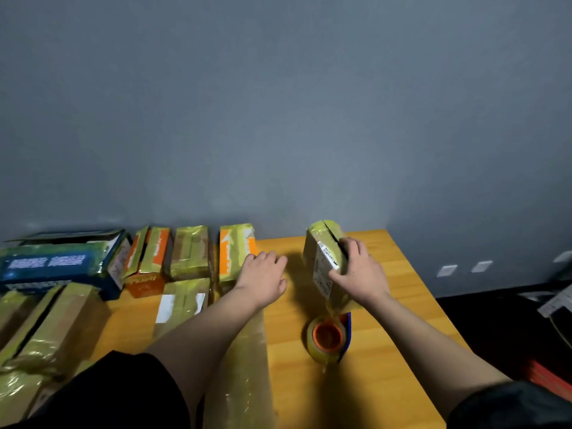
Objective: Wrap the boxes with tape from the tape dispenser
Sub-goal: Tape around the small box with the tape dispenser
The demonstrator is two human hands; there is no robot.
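1. The right hand [359,270] has its fingers [348,247] curled over the top edge of a small brown cardboard box wrapped in glossy yellowish tape [325,258], with the thumb on its labelled near face; it grips the box and holds it tilted on end at the far side of the tabletop.
2. The left hand [263,274] lies flat with the fingers [260,257] spread and fairly straight, holding nothing; it rests on or just above the tabletop, and whether it touches the orange-and-white taped box [236,252] just beside it I cannot tell.
3. A strip of clear tape [332,308] runs down from the held box to the roll of clear tape on an orange-cored dispenser with a blue blade guard [329,337], standing on the tabletop just in front of the box. The strip looks uncut.
4. The yellow wooden tabletop [387,305] carries many other boxes to the left: a large blue printed carton [55,264], an orange box [148,258], and several plain brown cardboard boxes [188,255]. Most shine with tape already.
5. Judgement: the task looks well advanced. The held box seems nearly wrapped; cutting its tape is left, and perhaps any boxes not yet covered.
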